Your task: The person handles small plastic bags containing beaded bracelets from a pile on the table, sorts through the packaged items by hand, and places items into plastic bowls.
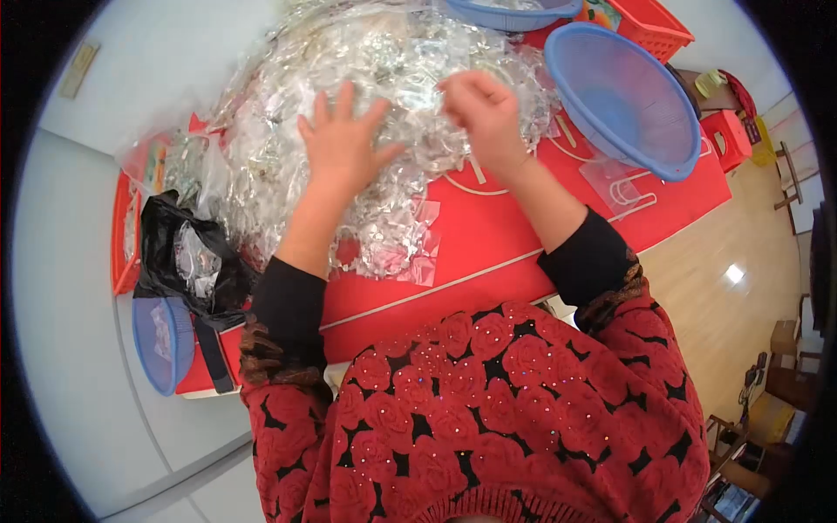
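Note:
A large heap of small clear plastic packets with shiny bits inside covers the far side of the red table. Over the middle of the heap is my left hand, palm down with its fingers spread. To its right, above the heap's right part, my right hand has its fingers curled in. Whatever may be between those fingers is hidden and slightly blurred. Near the right hand, pale curved strips lie on the table. Some loose packets trail off the heap towards me.
An empty blue basket stands right of the heap, with a red basket behind it. At the left are a black plastic bag, a small blue basket and a red crate. A red stool stands beyond the table's right end.

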`<state>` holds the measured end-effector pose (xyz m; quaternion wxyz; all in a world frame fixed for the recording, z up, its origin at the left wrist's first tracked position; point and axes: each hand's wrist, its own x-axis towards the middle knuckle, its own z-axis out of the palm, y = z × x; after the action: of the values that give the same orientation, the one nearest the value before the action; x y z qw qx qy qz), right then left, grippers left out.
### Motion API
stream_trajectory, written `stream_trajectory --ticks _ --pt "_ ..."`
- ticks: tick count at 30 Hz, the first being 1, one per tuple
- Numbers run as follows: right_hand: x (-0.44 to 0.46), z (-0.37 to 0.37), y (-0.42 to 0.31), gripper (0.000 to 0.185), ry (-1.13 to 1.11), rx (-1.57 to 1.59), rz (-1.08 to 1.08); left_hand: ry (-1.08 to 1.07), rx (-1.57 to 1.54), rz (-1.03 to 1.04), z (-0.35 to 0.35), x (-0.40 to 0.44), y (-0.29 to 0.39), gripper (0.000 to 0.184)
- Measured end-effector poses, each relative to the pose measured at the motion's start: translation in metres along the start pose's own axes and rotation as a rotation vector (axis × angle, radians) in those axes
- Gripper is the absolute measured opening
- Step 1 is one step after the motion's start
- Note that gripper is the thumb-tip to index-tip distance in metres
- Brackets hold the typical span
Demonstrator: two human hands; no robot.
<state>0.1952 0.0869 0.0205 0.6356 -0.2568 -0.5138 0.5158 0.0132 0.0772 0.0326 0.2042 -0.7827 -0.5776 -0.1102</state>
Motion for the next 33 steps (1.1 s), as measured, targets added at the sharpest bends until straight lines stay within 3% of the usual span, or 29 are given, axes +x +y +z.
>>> stream_trajectory --ticks 3,6,9,13,16,17,20,22,26,29,33 --pt "-0.03 0.025 0.011 0.014 -0.348 -0.241 -0.142 0.067 0.027 -0.085 0.006 0.015 -0.013 0.048" --pt "-0.053 0.042 0.018 0.009 -0.729 -0.422 -0.507 0.223 0.015 -0.137 0.012 0.032 -0.022 0.047" --pt "-0.072 0.052 0.034 0.012 -0.973 -0.461 -0.548 0.337 -0.211 0.068 0.002 0.046 0.01 0.048" --pt "-0.077 0.053 0.038 0.009 -1.164 -0.589 -0.577 0.075 -0.43 0.476 -0.011 0.063 0.084 0.048" --pt "-0.077 0.05 0.027 0.017 -1.179 -0.596 -0.39 -0.15 -0.2 0.645 -0.008 0.071 0.13 0.048" --pt "-0.082 0.052 0.051 0.017 -1.126 -0.497 -0.446 -0.198 -0.183 0.637 -0.005 0.077 0.136 0.049" --pt "-0.079 0.054 0.037 0.017 -0.829 -0.32 -0.539 -0.311 -0.12 0.578 0.004 0.099 0.147 0.051" --pt "-0.076 0.051 0.03 0.016 -0.843 -0.336 -0.541 -0.332 -0.071 0.481 0.015 0.107 0.143 0.052" --pt "-0.068 0.042 0.031 0.014 -1.129 -0.491 -0.396 -0.307 -0.09 0.436 0.015 0.107 0.115 0.036" --pt "-0.068 0.043 0.037 0.011 -1.142 -0.478 -0.409 -0.004 -0.035 0.47 0.021 0.107 0.084 0.026" --pt "-0.068 0.044 0.04 0.012 -1.119 -0.427 -0.422 0.048 -0.131 0.301 -0.004 0.101 0.034 0.018"
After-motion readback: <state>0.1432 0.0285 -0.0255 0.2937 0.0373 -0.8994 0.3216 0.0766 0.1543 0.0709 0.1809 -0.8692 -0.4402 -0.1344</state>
